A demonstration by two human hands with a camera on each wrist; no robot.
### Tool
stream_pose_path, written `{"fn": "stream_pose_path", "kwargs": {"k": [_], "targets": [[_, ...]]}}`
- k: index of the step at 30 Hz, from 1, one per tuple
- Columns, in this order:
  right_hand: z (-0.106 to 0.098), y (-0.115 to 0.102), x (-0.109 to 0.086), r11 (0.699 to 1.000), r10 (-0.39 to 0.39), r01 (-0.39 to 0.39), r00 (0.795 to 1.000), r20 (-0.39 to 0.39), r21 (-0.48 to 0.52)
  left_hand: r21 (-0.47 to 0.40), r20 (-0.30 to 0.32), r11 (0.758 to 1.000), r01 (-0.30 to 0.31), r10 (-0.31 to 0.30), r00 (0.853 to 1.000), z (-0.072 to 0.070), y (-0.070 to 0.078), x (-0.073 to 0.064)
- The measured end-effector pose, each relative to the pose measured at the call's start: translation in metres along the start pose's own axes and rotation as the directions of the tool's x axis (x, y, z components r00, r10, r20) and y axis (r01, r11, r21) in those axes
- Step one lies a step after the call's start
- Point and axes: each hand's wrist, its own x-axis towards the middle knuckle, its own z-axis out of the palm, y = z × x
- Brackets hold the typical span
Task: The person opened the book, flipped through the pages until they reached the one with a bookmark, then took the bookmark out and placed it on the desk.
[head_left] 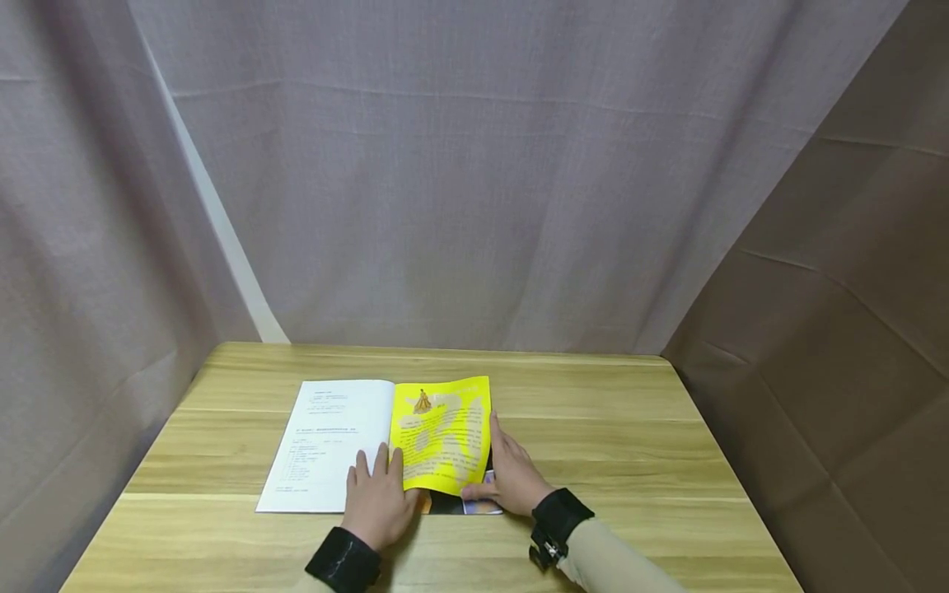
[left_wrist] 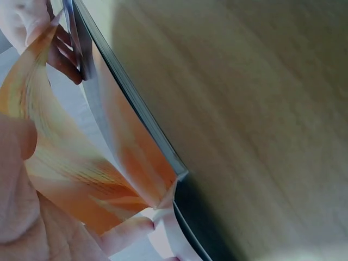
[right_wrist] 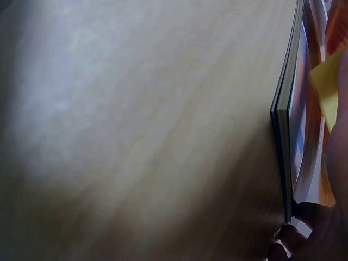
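Note:
An open book [head_left: 322, 436] lies on the table, its left page white with small print. Its right leaf, a yellow page [head_left: 445, 449] with a small picture near the top, is lifted and curved above a dark picture page. My left hand [head_left: 378, 502] rests near the spine at the lower middle, fingers extended over the paper. At the right edge, my right hand [head_left: 516, 478] pinches the yellow page by its lower corner, thumb on top. In the left wrist view the leaf bows upward. The right wrist view shows right fingers [right_wrist: 312, 217] by the book's edge.
The wooden table [head_left: 608, 461] extends on all sides of the book. Grey curtains [head_left: 474, 206] hang behind its back edge, and a brownish curtain [head_left: 830, 371] hangs on the right. Both wrists wear black bands.

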Motion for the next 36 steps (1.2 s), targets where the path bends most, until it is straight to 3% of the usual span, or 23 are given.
{"fn": "stream_pose_path", "kwargs": {"k": [8,20,27,36], "targets": [[-0.001,0.003,-0.002,1.0,-0.007,0.008,1.0,0.022,-0.014,0.044,-0.039,0.998,-0.053,0.054,0.998,0.001,-0.004,-0.002],[-0.004,0.003,-0.004,0.994,-0.046,0.053,0.996,0.078,-0.093,-0.006,-0.08,0.998,-0.065,0.064,0.995,-0.002,-0.015,-0.003],[-0.002,0.005,-0.004,0.992,-0.046,0.056,0.995,0.086,-0.111,-0.009,-0.127,0.993,-0.115,0.113,0.985,-0.005,-0.023,-0.004],[-0.003,0.002,-0.004,0.993,-0.031,0.041,0.995,0.092,-0.113,-0.026,-0.17,0.996,-0.086,0.081,0.982,-0.007,-0.036,-0.008]]}}
